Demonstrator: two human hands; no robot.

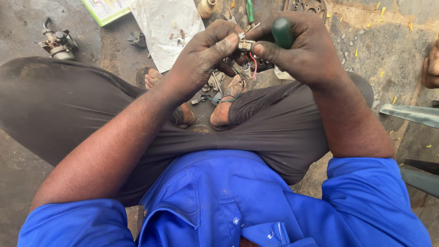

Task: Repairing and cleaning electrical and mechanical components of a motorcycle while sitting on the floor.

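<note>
Small metal connector (245,45) with red and green wires (242,80), at about 12 o'clock in the view, pinched between both hands above the crossed legs. Left hand (206,55) closed narrowly, thumb and fingertips pressed on the connector's left edge. Right hand (304,50) wrapped tight around a green-handled screwdriver (282,32), thumb touching the connector's right edge. Wires hanging from the connector toward sandalled feet (224,105) at centre.

Around the edges: carburettor-like metal part (57,43) at 10 o'clock on the ground, well apart from the hands; crumpled white plastic sheet (167,27) at 11 o'clock, just beside the left hand; toothed sprocket (306,7) at 1 o'clock against the top edge; metal blade-like strip (411,114) at 3 o'clock.

Little open room between the hands; bare concrete ground (384,64) open at 2 o'clock, dotted with yellow flecks. Dark trousers (68,105) and blue shirt (219,201) filling 6 o'clock.
</note>
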